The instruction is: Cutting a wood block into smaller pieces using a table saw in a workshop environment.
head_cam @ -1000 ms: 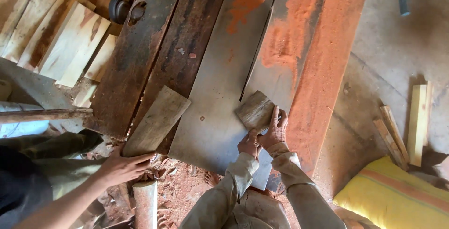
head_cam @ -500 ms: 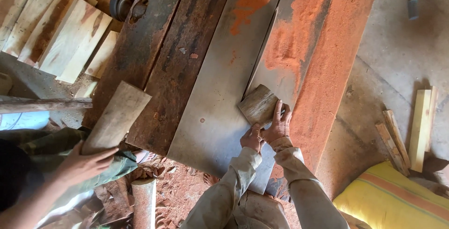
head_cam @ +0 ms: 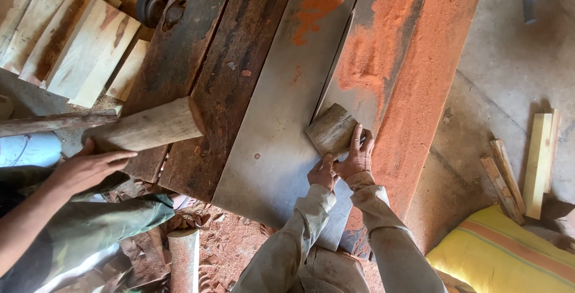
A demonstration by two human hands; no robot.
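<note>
Head view, read from left to right. Pale boards (head_cam: 78,47) lie stacked at the upper left. Below them another person's hand (head_cam: 90,167) meets the near end of a plank (head_cam: 147,130), which reaches onto the dark wooden table (head_cam: 203,89). A grey steel plate (head_cam: 281,119) runs along the middle of the table.

The block (head_cam: 331,130), a short and weathered piece of wood, sits on this plate with its far side against a raised fence (head_cam: 347,59). The left hand (head_cam: 323,173) is curled at the block's near corner; whether it grips or only pushes cannot be told. The right hand (head_cam: 359,158) lies with fingers spread flat on the block's right end, pressing it toward the fence.

Orange sawdust (head_cam: 383,53) covers the table beyond the fence. Offcut sticks (head_cam: 539,161) and a yellow cushion (head_cam: 503,257) lie on the floor at the right.

Hazards, as judged: no blade is visible, yet both hands work right at a small block. A slip on the dusty plate could carry the fingers forward along the fence. The plank, if swung, could strike the sleeved arms.
</note>
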